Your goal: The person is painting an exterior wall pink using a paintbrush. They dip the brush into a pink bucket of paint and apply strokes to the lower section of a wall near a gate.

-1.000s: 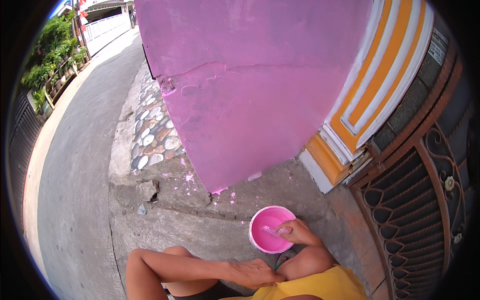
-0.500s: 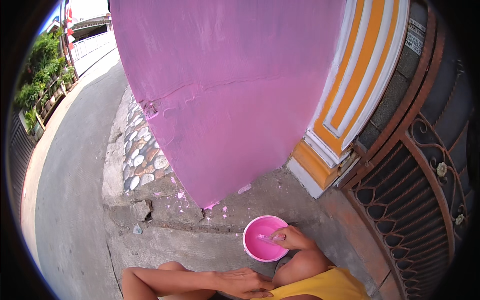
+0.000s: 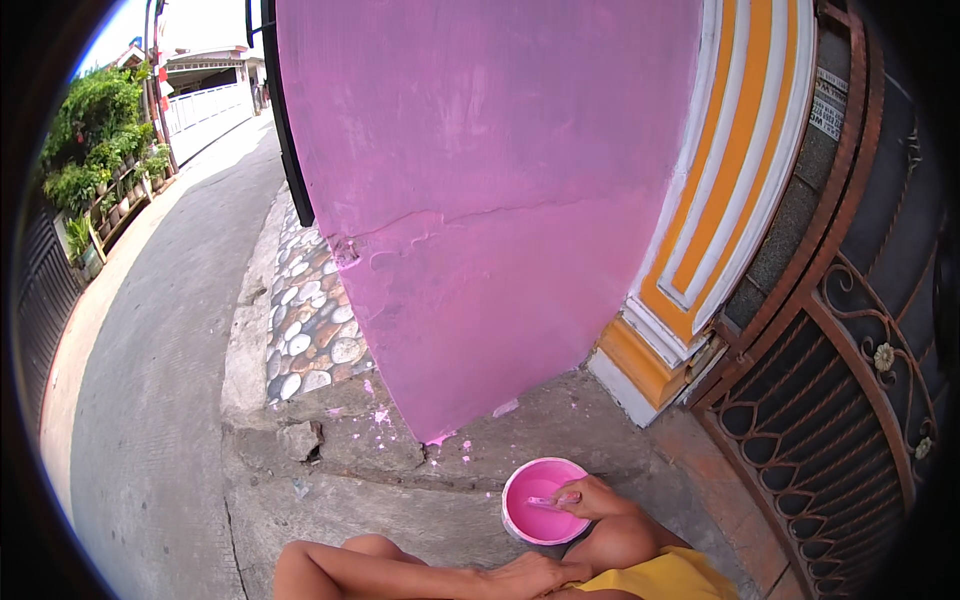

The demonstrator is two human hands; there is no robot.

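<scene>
I've got the right hand (image 3: 592, 497) over the bucket (image 3: 518, 486), fingers curled closed on a skinny paint tool (image 3: 541, 502). Could be a brush, but it's so coated in pink I honestly can't tell. It sticks out leftward from the fist, inside the rim, above the pink paint (image 3: 546, 524). Can't make out from up here whether the tip is actually touching the paint.

Left hand (image 3: 540, 576) is lying low across my operator's lap, near the right knee (image 3: 622, 540) and the yellow clothing (image 3: 668, 574). Fingers look loosely stretched out, but the far ends are hard to read, so I can't say how open that grip is or if it's got hold of anything.

Bucket is sitting upright on the concrete (image 3: 370, 520), just in front of the right knee. Beyond it there's the big pink wall (image 3: 500, 290) with a crack running across it, and pink splatters (image 3: 381, 416) on the ground by its bottom corner. Right of the wall is an orange and white pillar (image 3: 690, 275), then a rusty metal gate (image 3: 815, 420). Pebble-patterned paving (image 3: 312, 325) runs along the left side, with the road (image 3: 150, 400) past that.
</scene>
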